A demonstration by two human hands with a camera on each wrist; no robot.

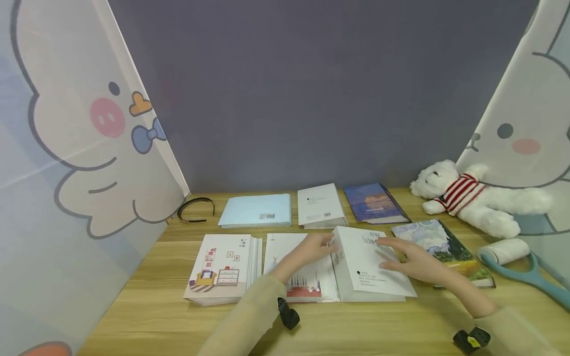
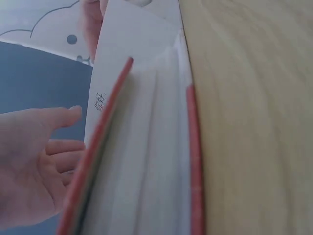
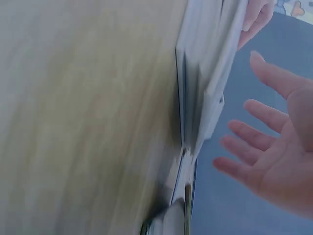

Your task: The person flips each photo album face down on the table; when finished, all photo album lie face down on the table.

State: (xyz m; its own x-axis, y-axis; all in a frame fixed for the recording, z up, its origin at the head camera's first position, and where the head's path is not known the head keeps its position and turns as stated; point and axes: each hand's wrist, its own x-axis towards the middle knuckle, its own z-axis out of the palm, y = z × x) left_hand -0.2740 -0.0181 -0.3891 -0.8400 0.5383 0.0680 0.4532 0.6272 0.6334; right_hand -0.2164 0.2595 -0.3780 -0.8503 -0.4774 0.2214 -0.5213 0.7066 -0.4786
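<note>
A thick white album [image 1: 371, 259] with dark lettering lies right of the middle of the table, its cover slightly raised. Beside its left edge is my left hand [image 1: 313, 247], over an album with a red picture [image 1: 304, 288]. The left wrist view shows the left hand [image 2: 36, 161] with its thumb stretched out, its fingers partly hidden behind a red-edged album [image 2: 139, 161]. My right hand [image 1: 411, 259] hovers at the white album's right side. In the right wrist view, the right hand [image 3: 274, 139] has spread fingers and holds nothing.
To the left lies a white album with a room drawing [image 1: 220, 272]. Behind are a headband [image 1: 196, 200], a pale blue album [image 1: 256, 210], a white book [image 1: 320, 205] and a blue photo album [image 1: 374, 203]. Rightward are a painting-covered album [image 1: 445, 247], teddy bear [image 1: 476, 198], white roll [image 1: 505, 251] and blue-handled scissors [image 1: 534, 274].
</note>
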